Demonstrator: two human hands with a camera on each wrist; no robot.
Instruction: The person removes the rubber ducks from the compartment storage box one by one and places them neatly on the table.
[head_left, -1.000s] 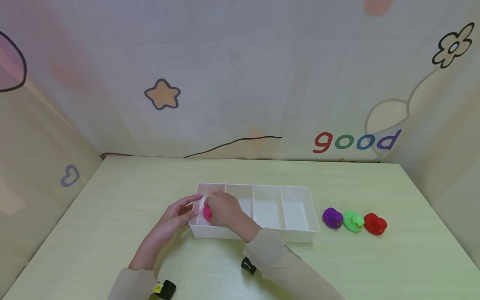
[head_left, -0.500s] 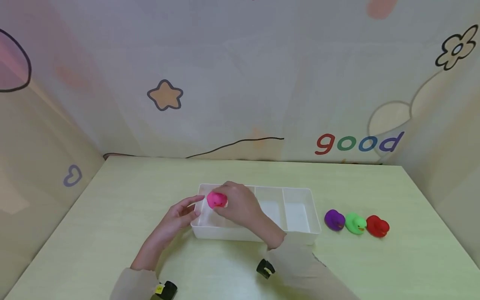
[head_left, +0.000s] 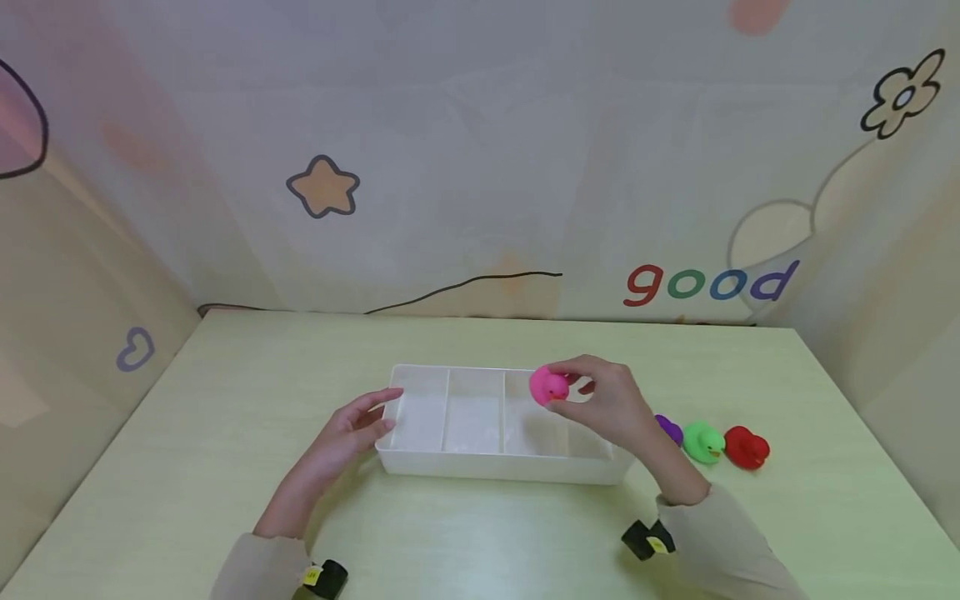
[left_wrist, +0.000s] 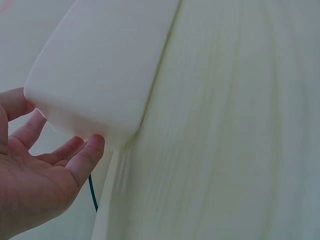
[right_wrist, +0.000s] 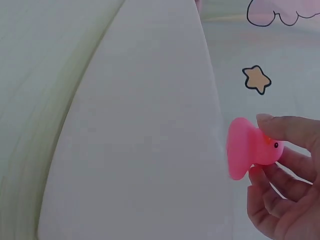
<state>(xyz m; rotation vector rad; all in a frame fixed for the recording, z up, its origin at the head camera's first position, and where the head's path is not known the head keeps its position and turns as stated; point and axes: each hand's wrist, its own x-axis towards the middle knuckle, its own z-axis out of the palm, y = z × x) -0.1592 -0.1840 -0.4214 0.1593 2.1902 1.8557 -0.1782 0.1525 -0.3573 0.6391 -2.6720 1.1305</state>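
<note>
A pink rubber duck (head_left: 548,387) is pinched between the thumb and fingers of my right hand (head_left: 613,404), held above the right half of a white divided tray (head_left: 502,467). In the right wrist view the duck (right_wrist: 243,149) is tipped sideways, its base toward the tray wall (right_wrist: 135,140). My left hand (head_left: 347,435) touches the tray's left end, one finger at the rim. The left wrist view shows its relaxed, spread fingers (left_wrist: 87,157) against the end wall. No object shows in the tray's visible compartments; my right hand covers part of the right ones.
To the right of the tray, a purple duck (head_left: 669,428), a green duck (head_left: 703,442) and a red duck (head_left: 746,448) stand in a row on the pale table (head_left: 480,542). My right forearm partly hides the purple one. A printed backdrop (head_left: 465,167) rises behind.
My right hand has lifted the pink rubber duck out of the tray's left compartment and carried it rightward over the tray. My left hand stays at the left end.
</note>
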